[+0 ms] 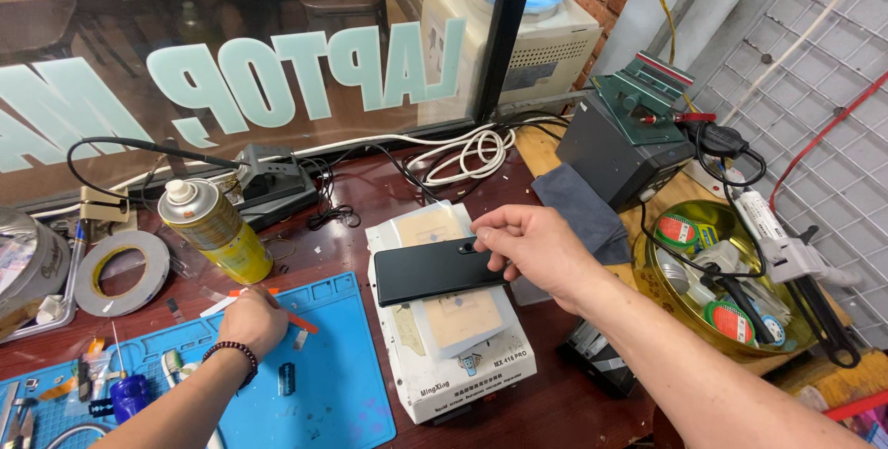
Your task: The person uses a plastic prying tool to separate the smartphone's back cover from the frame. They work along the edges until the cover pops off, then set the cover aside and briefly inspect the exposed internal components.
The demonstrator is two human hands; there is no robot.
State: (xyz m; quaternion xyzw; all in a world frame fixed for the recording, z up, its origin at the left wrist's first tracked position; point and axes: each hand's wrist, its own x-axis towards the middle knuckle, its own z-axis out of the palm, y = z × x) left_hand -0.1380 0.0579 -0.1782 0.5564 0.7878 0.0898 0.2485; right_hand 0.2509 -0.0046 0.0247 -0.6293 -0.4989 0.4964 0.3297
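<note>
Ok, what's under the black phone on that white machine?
The black phone, held at one end by the right hand, lies across a tan pad on the white machine. The pad shows above and below the phone; its middle strip is covered.

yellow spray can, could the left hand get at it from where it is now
Probably yes. The left hand rests on the blue mat, and the yellow spray can stands just beyond it with nothing between. The right hand is busy on the black phone.
</note>
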